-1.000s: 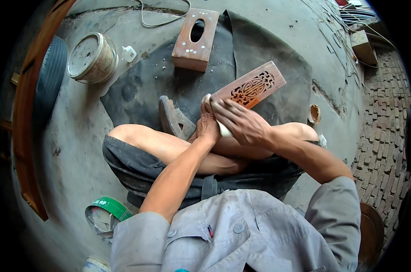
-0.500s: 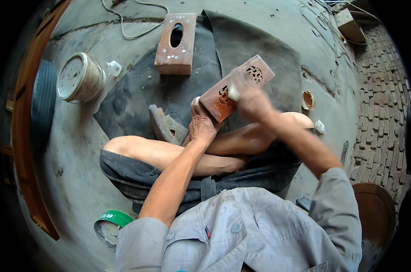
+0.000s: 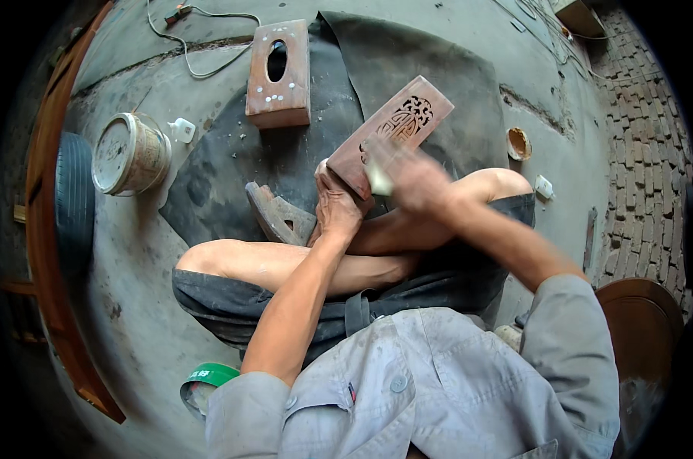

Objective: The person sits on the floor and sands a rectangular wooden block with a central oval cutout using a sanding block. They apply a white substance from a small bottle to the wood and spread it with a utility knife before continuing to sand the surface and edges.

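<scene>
Reddish-brown rectangular wooden box with pierced fretwork [image 3: 383, 122], slanting over dark rubber mat [image 3: 232, 164], person's left hand [image 3: 339, 203] gripping its near end, motion-blurred right hand [image 3: 417, 180] clasping pale pad [image 3: 379, 182] at its face, oval-slotted brown wooden box [image 3: 278, 96] on mat's far part.

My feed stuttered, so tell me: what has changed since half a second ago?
The blurred right hand has drawn the pale pad down the carved wooden piece toward its near end, closer to the left hand. The view turned slightly. Nothing was gripped or released; the left hand still holds that end, and the oval-holed box stays put.
</scene>
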`<state>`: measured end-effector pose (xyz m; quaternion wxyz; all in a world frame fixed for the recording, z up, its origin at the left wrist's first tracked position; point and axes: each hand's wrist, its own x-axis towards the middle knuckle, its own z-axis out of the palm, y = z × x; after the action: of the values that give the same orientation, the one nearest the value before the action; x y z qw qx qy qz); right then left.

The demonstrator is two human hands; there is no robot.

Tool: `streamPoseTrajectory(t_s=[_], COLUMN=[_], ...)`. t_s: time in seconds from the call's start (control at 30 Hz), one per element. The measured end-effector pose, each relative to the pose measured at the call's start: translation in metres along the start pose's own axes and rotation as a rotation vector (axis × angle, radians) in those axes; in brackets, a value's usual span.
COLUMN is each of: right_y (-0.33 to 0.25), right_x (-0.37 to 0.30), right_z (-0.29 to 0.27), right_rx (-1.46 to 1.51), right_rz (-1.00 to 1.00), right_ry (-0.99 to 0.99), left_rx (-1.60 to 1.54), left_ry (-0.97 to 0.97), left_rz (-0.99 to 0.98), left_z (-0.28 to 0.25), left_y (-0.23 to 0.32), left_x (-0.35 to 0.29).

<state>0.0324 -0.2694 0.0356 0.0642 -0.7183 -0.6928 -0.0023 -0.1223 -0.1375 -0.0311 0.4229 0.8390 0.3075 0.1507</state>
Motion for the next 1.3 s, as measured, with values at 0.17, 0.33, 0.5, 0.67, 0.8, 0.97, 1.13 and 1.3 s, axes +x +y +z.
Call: streamPoseTrajectory(t_s=[0.17,0.33,0.5,0.67,0.8,0.97,1.13,1.3], right_y=[-0.046,-0.008,-0.077,-0.008,-0.074,-0.014,-0.078,0.012], right_x=[-0.011,-0.009,-0.019,-0.016,-0.016,-0.027,-0.019,-0.022], right_z=[-0.006,-0.032,0.005,-0.03,-0.014,-0.008,-0.001,-0.007], right_rx=[-0.07,0.131,0.035,0.189,0.078,0.089,0.071,0.045], right_rz=[0.076,0.276,0.086,0.446,0.227,0.37,0.196,0.331], right_ry=[-0.016,0.023,0.042,0.073,0.031,0.107,0.062,0.07], left_rx=[-0.132,0.028,-0.063,0.031,-0.066,0.002,-0.136,0.019], left_ry=[-0.018,0.0,-0.021,-0.014,0.001,0.015,0.033,-0.014], left_rz=[-0.124,0.022,-0.074,-0.033,-0.066,0.046,-0.077,0.003], left_z=[0.004,0.0,0.009,-0.001,0.01,-0.002,0.008,0.0], left_y=[-0.005,0.0,-0.019,0.0,-0.024,0.0,-0.012,0.002], left_x=[0.003,0.002,0.007,0.003,0.009,0.005,0.01,0.004])
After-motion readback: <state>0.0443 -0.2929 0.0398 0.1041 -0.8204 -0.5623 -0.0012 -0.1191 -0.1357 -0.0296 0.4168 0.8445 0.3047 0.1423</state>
